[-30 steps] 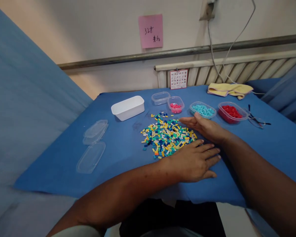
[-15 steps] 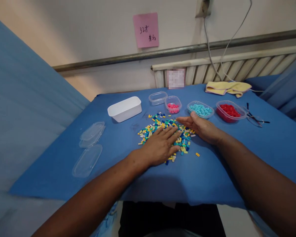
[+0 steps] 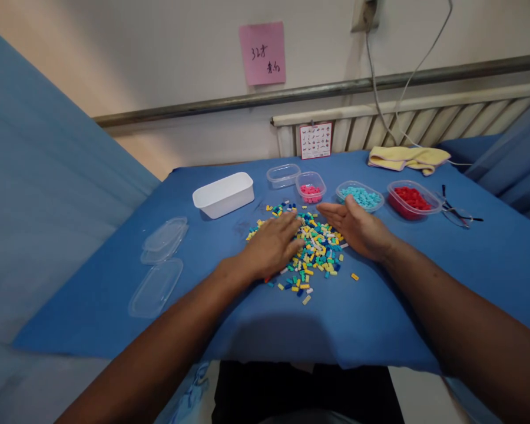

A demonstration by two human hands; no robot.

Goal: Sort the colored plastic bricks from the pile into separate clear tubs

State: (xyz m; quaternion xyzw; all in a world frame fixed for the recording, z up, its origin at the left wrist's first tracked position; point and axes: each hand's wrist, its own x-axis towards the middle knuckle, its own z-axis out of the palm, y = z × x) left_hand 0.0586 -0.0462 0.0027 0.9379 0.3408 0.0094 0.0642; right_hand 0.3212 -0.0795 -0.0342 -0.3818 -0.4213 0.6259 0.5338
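A loose pile of small toy bricks (image 3: 320, 244) in yellow, blue, green, teal and white lies on the blue cloth. Over the pile's left part rests my left hand (image 3: 271, 246), palm down with fingers stretched; it hides the bricks under it. My right hand (image 3: 357, 231) stands on edge along the pile's right side, fingers straight, palm facing the bricks. Neither hand grips anything. Just behind my right hand is a clear tub of light-blue bricks (image 3: 361, 196). One yellow brick (image 3: 354, 277) lies apart at the right.
Behind the pile stand a white box (image 3: 224, 197), a clear tub (image 3: 283, 177), a tub of pink bricks (image 3: 311, 193) and a tub of red bricks (image 3: 411, 200). Clear lids (image 3: 156, 288) lie left. Glasses (image 3: 461, 215) and a yellow cloth (image 3: 408, 158) are right.
My left hand has slid left across the pile, uncovering bricks in its middle and spreading some toward the front edge. My right hand has barely moved.
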